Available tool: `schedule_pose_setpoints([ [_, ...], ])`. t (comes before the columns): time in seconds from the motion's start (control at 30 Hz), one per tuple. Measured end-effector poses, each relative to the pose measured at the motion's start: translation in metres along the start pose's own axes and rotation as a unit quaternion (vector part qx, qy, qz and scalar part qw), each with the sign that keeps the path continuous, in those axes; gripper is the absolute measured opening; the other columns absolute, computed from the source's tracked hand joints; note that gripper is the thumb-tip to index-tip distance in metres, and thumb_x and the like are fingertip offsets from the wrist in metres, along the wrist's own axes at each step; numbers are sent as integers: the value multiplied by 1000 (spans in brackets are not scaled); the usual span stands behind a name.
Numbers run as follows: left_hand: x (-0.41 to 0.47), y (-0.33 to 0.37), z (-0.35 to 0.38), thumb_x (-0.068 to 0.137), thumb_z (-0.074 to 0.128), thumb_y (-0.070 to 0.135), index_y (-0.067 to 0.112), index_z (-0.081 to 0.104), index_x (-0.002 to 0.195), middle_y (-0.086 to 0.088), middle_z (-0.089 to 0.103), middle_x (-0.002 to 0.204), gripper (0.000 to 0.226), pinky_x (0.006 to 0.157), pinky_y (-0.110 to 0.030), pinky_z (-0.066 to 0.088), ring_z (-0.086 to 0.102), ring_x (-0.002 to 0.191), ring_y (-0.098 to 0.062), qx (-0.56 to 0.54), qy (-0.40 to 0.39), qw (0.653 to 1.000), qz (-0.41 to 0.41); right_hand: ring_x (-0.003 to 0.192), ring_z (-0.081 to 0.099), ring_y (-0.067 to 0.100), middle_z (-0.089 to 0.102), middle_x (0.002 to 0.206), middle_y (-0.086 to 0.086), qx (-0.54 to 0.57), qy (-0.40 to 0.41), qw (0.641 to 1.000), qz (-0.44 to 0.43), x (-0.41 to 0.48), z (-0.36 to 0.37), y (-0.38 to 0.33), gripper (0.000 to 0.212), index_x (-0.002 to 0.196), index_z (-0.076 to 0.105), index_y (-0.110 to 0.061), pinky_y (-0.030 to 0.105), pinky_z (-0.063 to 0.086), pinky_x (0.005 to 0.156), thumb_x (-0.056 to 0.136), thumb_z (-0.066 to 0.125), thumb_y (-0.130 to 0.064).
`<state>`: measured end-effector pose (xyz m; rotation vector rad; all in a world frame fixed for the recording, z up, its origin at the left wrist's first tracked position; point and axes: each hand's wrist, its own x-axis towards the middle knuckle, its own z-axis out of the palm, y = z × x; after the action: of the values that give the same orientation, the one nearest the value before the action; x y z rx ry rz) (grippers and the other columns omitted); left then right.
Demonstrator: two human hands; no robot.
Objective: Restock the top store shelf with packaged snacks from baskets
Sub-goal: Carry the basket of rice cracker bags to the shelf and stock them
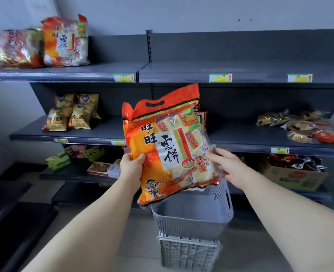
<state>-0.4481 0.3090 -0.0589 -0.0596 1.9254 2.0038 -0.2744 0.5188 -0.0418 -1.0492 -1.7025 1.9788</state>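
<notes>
Left hand: the left hand (pixel 131 165) grips the lower left side of the snack bag (pixel 166 146), thumb on the front and fingers behind it.
Right hand: the right hand (pixel 226 163) holds the bag's right edge, with its fingertips partly under the clear film there.
Bag, look: a large pillow-shaped pack, orange at the left and bottom, with a red top strip that has a cut-out carry slot. It has a white panel with big black characters and a cartoon child at the lower left. A clear window shows small wrapped rice crackers inside.
Bag, pose: upright and leaning slightly to the left, front toward the camera, held between the two hands.
Bag, place: it is in the air, its lower edge just above the rim of the grey basket (pixel 191 222). It sits below the top shelf (pixel 201 71) and in front of the middle shelves.
Basket: slotted walls, stacked on a paler crate (pixel 189 254) on the floor.
Top shelf: at its far left stand a matching orange bag (pixel 66 42) and a blurred red and gold bag (pixel 19 48), touching each other. Price tags (pixel 220 77) line its front edge.
Lower shelves: small yellow packets (pixel 74 114) sit at the left, clear-wrapped pastries (pixel 299 126) at the right, and a cardboard box (pixel 293 177) below them.
</notes>
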Motion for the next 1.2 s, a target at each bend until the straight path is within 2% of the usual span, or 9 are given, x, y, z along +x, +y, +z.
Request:
schedule_pose_setpoints([
  [0.13, -7, 16, -22, 95, 63, 18, 11, 51, 127, -10, 64, 109, 34, 91, -52, 53, 63, 99, -31, 36, 8, 999, 32, 112, 60, 24, 55, 139, 2, -165, -4, 985, -47, 6, 47, -9, 59, 149, 36, -30, 43, 51, 92, 96, 59, -33],
  [0.17, -7, 20, -28, 95, 63, 19, 11, 51, 127, -11, 64, 109, 35, 91, -52, 53, 63, 100, -31, 33, 15, 999, 33, 110, 60, 25, 54, 140, 1, -189, 16, 980, -64, 7, 58, -12, 57, 150, 34, -31, 42, 52, 93, 97, 56, -33],
  [0.27, -3, 37, -46, 95, 64, 23, 9, 50, 126, -12, 63, 112, 37, 92, -52, 53, 63, 101, -33, 22, 41, 998, 35, 79, 58, 15, 50, 144, 2, -242, 47, 964, -96, 6, 92, -27, 57, 153, 28, -30, 30, 51, 69, 100, 50, -28],
  [0.4, 13, 64, -74, 96, 63, 27, 10, 48, 128, -13, 62, 115, 40, 92, -51, 53, 62, 103, -33, 13, 60, 997, 42, 88, 54, 16, 43, 148, 5, -276, 42, 951, -131, 15, 136, -49, 59, 153, 28, -23, 30, 51, 71, 99, 52, -24],
  [0.6, 66, 109, -124, 99, 57, 30, 20, 40, 132, -10, 59, 119, 38, 92, -54, 53, 62, 106, -33, -9, 67, 995, 67, 106, 60, 28, 52, 130, 8, -273, 28, 942, -191, 36, 224, -80, 64, 146, 36, -23, 44, 56, 85, 87, 63, -25],
  [0.83, 143, 186, -197, 101, 54, 32, 24, 42, 132, -6, 62, 120, 34, 89, -50, 55, 63, 105, -29, -21, 61, 990, 123, 111, 59, 26, 49, 133, 0, -224, 17, 936, -270, 72, 348, -132, 81, 151, 24, -30, 44, 59, 78, 81, 65, -29],
  [1.0, 190, 253, -241, 98, 60, 17, 27, 39, 143, -2, 63, 122, 51, 78, -37, 54, 63, 102, -22, -3, 40, 980, 197, 133, 44, 26, 35, 149, 4, -177, 6, 928, -328, 85, 425, -179, 86, 156, 11, -25, 43, 48, 100, 90, 65, -24],
  [1.1, 224, 295, -257, 95, 62, 7, 26, 37, 144, -4, 63, 121, 58, 69, -33, 52, 63, 99, -21, -10, 56, 972, 228, 134, 43, 23, 33, 152, 2, -131, -19, 923, -361, 93, 460, -207, 92, 156, 4, -29, 45, 45, 104, 90, 67, -22],
  [1.2, 258, 335, -260, 93, 66, 10, 20, 36, 140, -8, 61, 122, 57, 75, -37, 55, 64, 101, -25, -21, 92, 960, 262, 127, 50, 16, 42, 146, -7, -62, -52, 912, -401, 108, 485, -239, 91, 154, 8, -29, 44, 46, 104, 88, 71, -20],
])
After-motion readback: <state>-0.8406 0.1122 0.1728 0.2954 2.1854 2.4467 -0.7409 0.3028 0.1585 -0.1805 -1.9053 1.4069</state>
